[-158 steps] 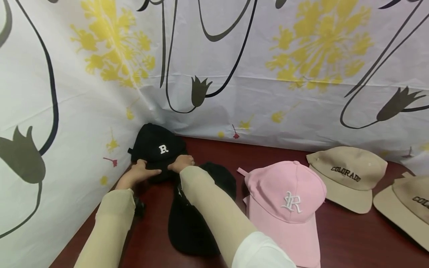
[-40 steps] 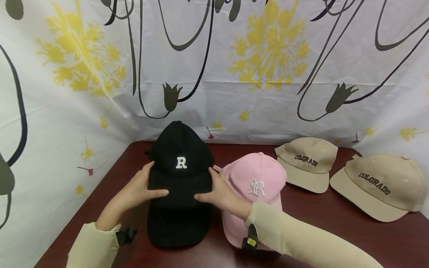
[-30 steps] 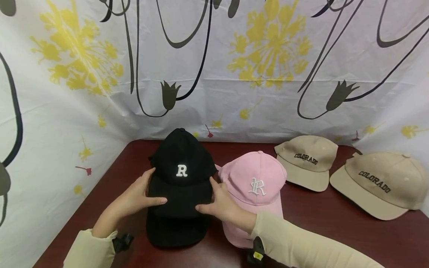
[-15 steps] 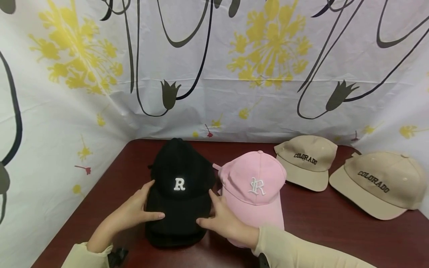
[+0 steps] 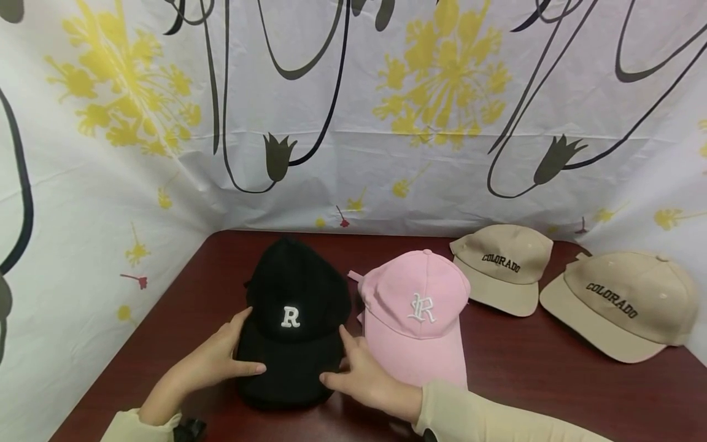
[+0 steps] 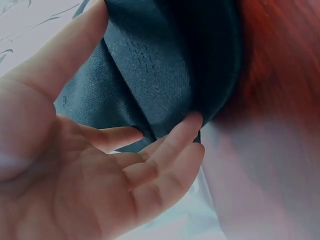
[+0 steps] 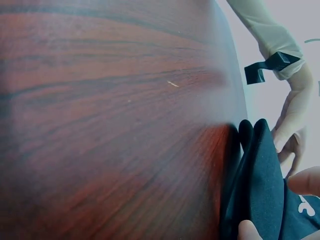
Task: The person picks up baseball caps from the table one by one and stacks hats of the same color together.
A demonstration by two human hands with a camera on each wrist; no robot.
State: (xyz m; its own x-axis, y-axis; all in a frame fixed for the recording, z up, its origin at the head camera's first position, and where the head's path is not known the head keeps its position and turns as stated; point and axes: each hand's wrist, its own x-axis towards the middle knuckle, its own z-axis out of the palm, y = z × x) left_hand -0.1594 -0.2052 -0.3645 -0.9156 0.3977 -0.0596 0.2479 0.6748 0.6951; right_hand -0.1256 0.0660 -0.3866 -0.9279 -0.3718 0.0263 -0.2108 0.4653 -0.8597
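A black baseball cap [image 5: 298, 288] with a white letter R sits front-on at the left of the table, stacked over a second black cap [image 6: 220, 55]. In the right wrist view, the two brims lie one over the other. My left hand [image 5: 207, 365] grips the upper cap's left side, thumb on the brim and fingers along the edge. My right hand [image 5: 375, 380] holds the opposite side the same way, thumb on the brim. Most of the lower cap is hidden beneath. Right of my right hand stands a pink cap [image 5: 417, 294] with a white embroidered R.
Two beige caps lettered COLORADO, a farther one [image 5: 505, 264] and a nearer one [image 5: 624, 301], rest at the right. The dark red wooden table [image 5: 513, 374] runs back to a white patterned cloth [image 5: 353, 110] that hangs behind it and at the left.
The R cap has come from the back left corner onto the other black cap. Lately both hands have drawn it down and nearer, until it covers nearly all of that cap.
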